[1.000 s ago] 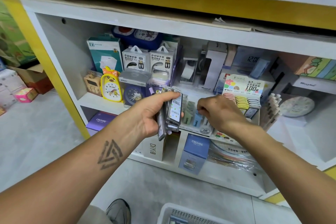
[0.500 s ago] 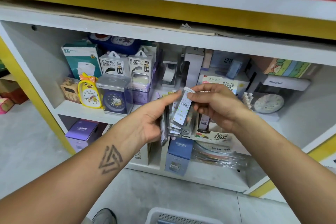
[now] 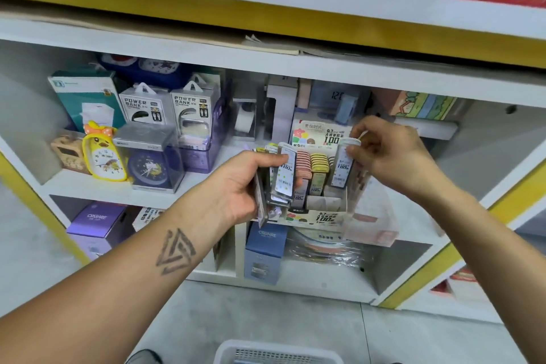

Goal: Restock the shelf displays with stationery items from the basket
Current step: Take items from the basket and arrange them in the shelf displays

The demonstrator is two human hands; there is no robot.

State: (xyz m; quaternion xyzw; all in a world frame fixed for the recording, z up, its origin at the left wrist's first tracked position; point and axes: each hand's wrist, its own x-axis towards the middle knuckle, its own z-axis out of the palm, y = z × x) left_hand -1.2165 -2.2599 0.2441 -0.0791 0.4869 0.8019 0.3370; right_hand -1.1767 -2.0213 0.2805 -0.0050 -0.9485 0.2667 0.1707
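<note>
White shelving with yellow trim fills my view, a red banner running across the top and grey floor tile below. On the middle shelf (image 3: 88, 186) sits a cardboard display box (image 3: 322, 217) with rows of slim lead cases standing upright in it, pink (image 3: 302, 161) and yellow (image 3: 320, 162) ones showing between my hands.

My right hand (image 3: 390, 156) pinches a single lead case (image 3: 342, 167) by its top end, fingers curled over the cap. That case hangs with its long axis nearly vertical, tipped a little so the bottom points toward 7 o'clock. It hovers just above the right-hand side of the display box, and the open slot I judge it is meant for lies straight down from the hand, at 6 o'clock, very near.

My left hand (image 3: 236, 186) grips a fanned stack of cases (image 3: 280, 177), thumb across the front, holding them upright just beside the box at its 9 o'clock edge. The stack partly hides the left rows, so I cannot tell how full they are.

So the right hand is the nearer one to the gap, and the move I expect turns on keeping the case upright and lowering it along its own length, not sideways. Tilting further could catch the neighbouring yellow cases.

At 6 o'clock on the floor, the white basket (image 3: 277, 352) shows only its rim, well apart from both hands. Alarm clocks (image 3: 105, 156) and power bank boxes (image 3: 144, 106) stand at 9 o'clock, untouched.
</note>
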